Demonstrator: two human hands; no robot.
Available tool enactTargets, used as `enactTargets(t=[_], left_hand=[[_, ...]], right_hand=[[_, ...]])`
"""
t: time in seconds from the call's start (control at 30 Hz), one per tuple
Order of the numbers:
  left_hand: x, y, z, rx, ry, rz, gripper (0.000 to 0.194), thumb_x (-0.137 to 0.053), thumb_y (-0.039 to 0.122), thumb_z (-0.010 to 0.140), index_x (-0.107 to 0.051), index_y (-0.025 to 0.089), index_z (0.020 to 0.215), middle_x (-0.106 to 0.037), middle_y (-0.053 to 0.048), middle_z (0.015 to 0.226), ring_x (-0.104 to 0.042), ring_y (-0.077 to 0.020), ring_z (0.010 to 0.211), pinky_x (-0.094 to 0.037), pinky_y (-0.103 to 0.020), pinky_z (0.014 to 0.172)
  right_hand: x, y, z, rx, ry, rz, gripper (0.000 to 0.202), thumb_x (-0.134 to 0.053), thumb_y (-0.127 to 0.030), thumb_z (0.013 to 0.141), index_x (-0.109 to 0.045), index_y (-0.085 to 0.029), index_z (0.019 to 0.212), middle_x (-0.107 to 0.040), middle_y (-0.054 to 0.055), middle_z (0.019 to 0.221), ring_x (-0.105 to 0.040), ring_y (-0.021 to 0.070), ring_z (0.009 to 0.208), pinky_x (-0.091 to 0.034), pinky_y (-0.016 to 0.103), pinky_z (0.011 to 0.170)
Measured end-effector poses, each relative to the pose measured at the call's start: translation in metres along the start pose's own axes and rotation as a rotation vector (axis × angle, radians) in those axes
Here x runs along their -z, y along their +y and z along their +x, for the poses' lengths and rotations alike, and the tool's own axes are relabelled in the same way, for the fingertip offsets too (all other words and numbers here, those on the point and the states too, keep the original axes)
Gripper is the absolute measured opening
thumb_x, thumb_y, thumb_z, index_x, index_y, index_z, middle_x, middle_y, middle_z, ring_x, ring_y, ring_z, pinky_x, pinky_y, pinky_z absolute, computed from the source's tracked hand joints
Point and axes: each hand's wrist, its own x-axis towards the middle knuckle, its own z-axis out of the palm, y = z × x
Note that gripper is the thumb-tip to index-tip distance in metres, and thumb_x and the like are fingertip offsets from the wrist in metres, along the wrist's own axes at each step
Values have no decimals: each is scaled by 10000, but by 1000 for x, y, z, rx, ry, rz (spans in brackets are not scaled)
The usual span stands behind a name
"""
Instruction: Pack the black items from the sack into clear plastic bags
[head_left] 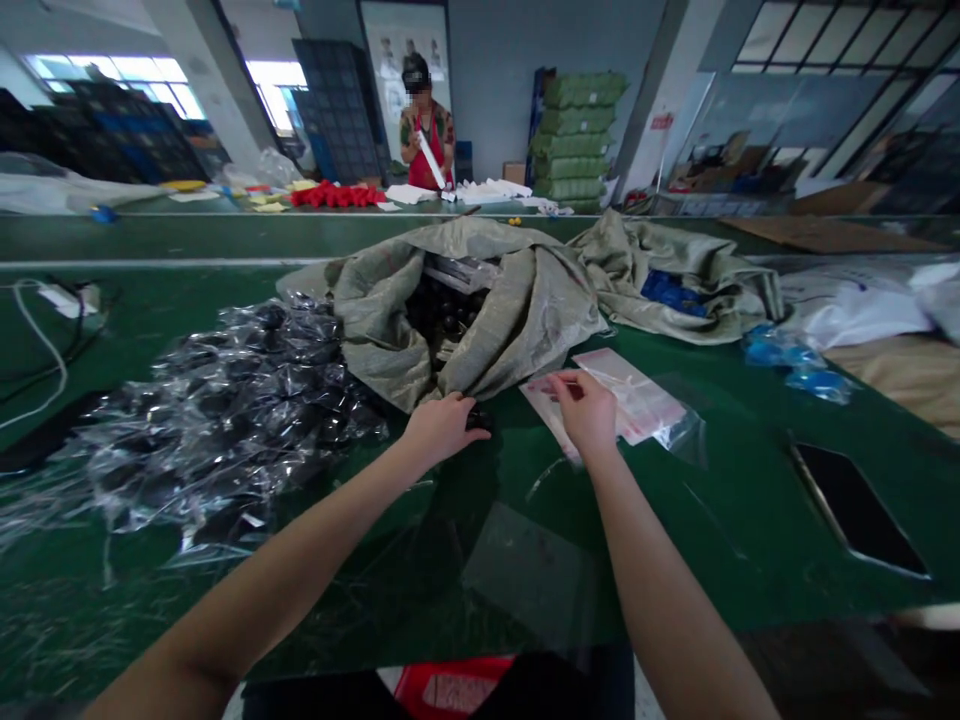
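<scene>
My left hand (441,428) is closed round a small shiny black piece (480,419) at the foot of an open grey-green woven sack (517,345). Most of that piece is hidden behind my fingers. More dark rounded pieces (450,318) show in the sack's mouth. With fingertips pinched, my right hand (589,412) has hold of the edge of a clear plastic bag (541,392), part of a flat spread of such bags (637,395). To the left of my left hand lies a large heap of black pieces in clear wrapping (247,400).
A phone (855,505) rests on the green table (720,540) at right. Behind stands a second sack (682,270) with blue items, near blue wrapped pieces (799,362). A loose clear sheet (525,560) lies in front of me. Across the table a person (427,130) handles a white strip.
</scene>
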Motion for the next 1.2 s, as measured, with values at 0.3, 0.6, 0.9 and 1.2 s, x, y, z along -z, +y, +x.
enactTargets(t=[0.3,0.6,0.9,1.2], left_hand=[[53,0,23,84,-150,-1074,556,-576,557,804,-651,151,1177,-701,-66,828,-450,-57,456,-294,-188,409],[37,-4,31,89,-237,-1082,342,-695,442,719,-746,144,877,-736,-57,799,-342,-28,398,-229,-194,381],[37,10,24,12,193,-649,208,-665,369,779,-747,182,818,-743,-32,797,-658,-156,719,-491,-252,681],[36,39,5,-212,217,-354,335,-497,424,902,-702,222,1073,-729,-60,1016,-671,-190,872,-489,-286,762]], right_hand=[[1,-22,-9,-92,-465,680,226,-644,-413,816,-576,-200,855,-719,22,867,-606,98,469,-429,219,436],[-2,-16,-7,-52,-354,402,259,-634,-434,801,-572,-193,872,-673,33,842,-614,139,651,-477,263,578],[-26,-25,-20,-109,-184,290,317,-631,-502,794,-642,-186,819,-664,26,729,-607,146,628,-492,271,589],[-37,-26,-24,-316,-106,614,318,-625,-473,784,-692,-196,923,-735,61,925,-697,214,859,-591,361,765]])
